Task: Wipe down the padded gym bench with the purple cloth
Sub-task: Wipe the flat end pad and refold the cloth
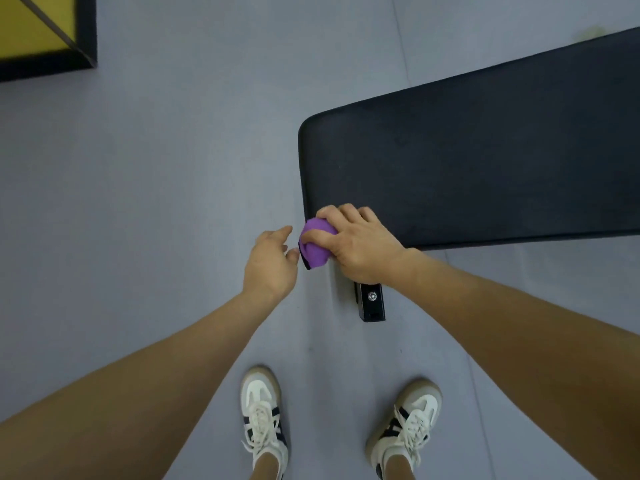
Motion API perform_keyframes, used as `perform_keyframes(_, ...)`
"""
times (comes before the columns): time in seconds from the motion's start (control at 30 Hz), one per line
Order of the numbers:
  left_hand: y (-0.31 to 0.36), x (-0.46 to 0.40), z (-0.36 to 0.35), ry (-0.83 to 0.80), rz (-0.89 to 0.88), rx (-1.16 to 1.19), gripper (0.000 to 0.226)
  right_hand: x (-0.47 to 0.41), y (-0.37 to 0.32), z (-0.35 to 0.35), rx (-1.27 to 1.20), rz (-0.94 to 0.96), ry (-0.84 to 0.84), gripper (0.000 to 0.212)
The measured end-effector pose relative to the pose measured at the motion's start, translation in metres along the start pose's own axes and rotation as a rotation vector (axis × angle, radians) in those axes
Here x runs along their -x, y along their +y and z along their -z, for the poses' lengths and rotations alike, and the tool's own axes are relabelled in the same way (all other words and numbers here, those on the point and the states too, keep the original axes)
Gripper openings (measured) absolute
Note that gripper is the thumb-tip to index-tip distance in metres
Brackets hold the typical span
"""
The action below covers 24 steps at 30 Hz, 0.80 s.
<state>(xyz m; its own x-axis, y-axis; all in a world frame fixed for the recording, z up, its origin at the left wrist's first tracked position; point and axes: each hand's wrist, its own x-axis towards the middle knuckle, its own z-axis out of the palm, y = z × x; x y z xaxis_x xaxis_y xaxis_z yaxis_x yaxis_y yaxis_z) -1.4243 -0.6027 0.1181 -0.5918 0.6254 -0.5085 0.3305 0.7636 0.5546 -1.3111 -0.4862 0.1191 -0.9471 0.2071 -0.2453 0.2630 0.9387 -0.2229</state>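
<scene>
At bench (485, 161) corner, right hand (360, 244) grips cloth (313, 249).

Grey mat floor (156, 161) w/ seams; yellow panel (31, 22), black frame, top-left corner.

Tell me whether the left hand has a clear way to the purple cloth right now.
Probably yes. The left hand is open just beside the purple cloth, with only bare floor showing between them. The right hand grips the cloth at the bench corner but leaves its left side exposed.
</scene>
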Motion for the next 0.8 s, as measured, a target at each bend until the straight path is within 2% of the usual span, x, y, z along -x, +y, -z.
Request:
perform_keyframes(0.23, 0.039, 0.019, -0.023, 0.045, -0.077, -0.062, 0.044, 0.059, 0.030, 0.007, 0.099, 0.015, -0.052, 0.054)
perform_keyframes(0.47, 0.082, 0.034, -0.044, -0.016, -0.173, -0.190, 0.046, 0.109, 0.066, 0.020, 0.163, -0.128, -0.045, 0.052)
perform_keyframes(0.63, 0.125, 0.051, -0.056, -0.070, -0.270, -0.290, 0.047, 0.153, 0.082, 0.032, 0.154, -0.348, -0.039, 0.050)
perform_keyframes(0.8, 0.175, 0.068, -0.074, -0.141, -0.359, -0.384, 0.048, 0.218, 0.102, 0.042, -0.046, -0.698, -0.042, 0.057)
